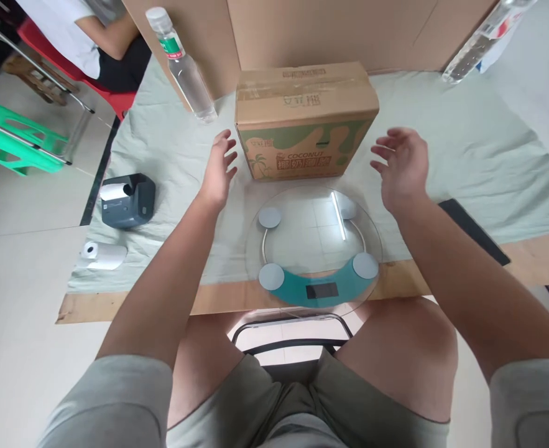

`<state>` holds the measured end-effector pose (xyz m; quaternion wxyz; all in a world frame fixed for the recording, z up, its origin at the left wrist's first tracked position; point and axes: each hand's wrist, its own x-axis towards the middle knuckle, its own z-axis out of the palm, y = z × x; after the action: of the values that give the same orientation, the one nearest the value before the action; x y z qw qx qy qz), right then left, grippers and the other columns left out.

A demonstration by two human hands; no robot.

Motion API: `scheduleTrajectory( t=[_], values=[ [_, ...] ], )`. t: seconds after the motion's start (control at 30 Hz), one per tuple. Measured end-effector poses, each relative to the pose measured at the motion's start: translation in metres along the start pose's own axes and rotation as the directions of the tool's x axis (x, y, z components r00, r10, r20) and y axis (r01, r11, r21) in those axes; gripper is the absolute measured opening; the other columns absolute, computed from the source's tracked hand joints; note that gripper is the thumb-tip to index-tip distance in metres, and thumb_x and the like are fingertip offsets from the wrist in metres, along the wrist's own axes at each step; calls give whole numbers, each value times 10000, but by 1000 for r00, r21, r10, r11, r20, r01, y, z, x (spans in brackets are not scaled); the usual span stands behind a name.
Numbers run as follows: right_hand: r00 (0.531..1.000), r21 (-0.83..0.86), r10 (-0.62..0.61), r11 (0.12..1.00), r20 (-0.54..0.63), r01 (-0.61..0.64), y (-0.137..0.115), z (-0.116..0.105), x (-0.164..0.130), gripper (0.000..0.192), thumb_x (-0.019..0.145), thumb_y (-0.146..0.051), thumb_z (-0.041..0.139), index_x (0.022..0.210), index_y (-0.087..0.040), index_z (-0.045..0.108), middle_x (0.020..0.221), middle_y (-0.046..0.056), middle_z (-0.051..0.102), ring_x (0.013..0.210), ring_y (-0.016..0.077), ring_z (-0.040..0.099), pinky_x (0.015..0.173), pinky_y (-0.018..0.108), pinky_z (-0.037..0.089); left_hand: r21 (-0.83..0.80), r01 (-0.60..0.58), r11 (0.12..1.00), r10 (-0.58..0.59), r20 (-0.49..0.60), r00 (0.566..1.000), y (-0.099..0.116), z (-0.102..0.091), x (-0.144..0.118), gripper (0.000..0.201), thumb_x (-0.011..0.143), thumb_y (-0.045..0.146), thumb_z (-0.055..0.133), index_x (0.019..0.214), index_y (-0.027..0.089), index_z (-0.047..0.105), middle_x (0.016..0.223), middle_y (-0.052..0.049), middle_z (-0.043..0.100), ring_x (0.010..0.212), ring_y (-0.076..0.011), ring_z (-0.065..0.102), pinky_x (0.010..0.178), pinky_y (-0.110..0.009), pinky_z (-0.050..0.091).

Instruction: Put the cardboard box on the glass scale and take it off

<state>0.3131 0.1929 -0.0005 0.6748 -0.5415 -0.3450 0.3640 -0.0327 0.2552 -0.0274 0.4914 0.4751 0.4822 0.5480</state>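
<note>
A brown cardboard carton (302, 134) with green print and the word COCONUT stands on the cloth-covered table, its top taped closed. My left hand (218, 168) is just off its left side, fingers apart and holding nothing. On the other side my right hand (402, 165) hovers with spread, slightly curled fingers, a gap between it and the carton. Between my forearms, nearer to me, lies a round glass bathroom scale (321, 289) with a teal band and a dark display. Its front rim reaches over the table's wooden edge.
Clear bottles stand at the back left (190, 81) and back right (477, 46), before a cardboard panel (330, 34). Left are a dark label printer (134, 208) and a paper roll (104, 255). A black flat object (472, 230) lies right. A seated person (99, 37) is beyond the table.
</note>
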Motion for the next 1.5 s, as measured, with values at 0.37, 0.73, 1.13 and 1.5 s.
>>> scheduleTrajectory(
  t=[0.37, 0.73, 1.13, 1.5],
  values=[
    [950, 59, 96, 991, 297, -119, 14, 46, 33, 523, 919, -759, 335, 1121, -426, 685, 1194, 10, 741, 1277, 291, 628, 889, 476, 628, -206, -54, 977, 103, 235, 966, 4, 46, 17, 976, 621, 1067, 462, 1246, 355, 695, 1170, -41, 781, 1527, -392, 424, 1226, -591, 389],
    [942, 54, -40, 998, 334, 23, -66, 24, -19, 542, 869, -830, 420, 1141, -426, 659, 1356, -28, 704, 1446, 293, 535, 919, 466, 641, -247, -155, 956, 219, 254, 942, 97, 50, -56, 873, 681, 968, 542, 1329, 407, 710, 1127, -49, 789, 1532, -404, 433, 1248, -621, 390],
    [984, 104, 54, 992, 168, -72, -80, -32, -155, 456, 964, -648, 393, 1086, -296, 657, 1433, -16, 675, 1467, 264, 539, 1031, 471, 620, -217, -59, 974, 106, 215, 971, 98, 50, -209, 863, 874, 921, 324, 1281, 246, 674, 1475, -80, 680, 1620, -351, 355, 1271, -491, 425],
    [982, 50, 2, 999, 190, -11, -53, -59, -176, 534, 866, -812, 446, 999, -364, 705, 1307, -2, 745, 1445, 283, 577, 985, 482, 640, -238, -2, 971, 60, 236, 970, 66, 46, -233, 960, 810, 977, 328, 1437, 308, 612, 1459, -88, 689, 1524, -389, 497, 1227, -534, 473]
  ],
)
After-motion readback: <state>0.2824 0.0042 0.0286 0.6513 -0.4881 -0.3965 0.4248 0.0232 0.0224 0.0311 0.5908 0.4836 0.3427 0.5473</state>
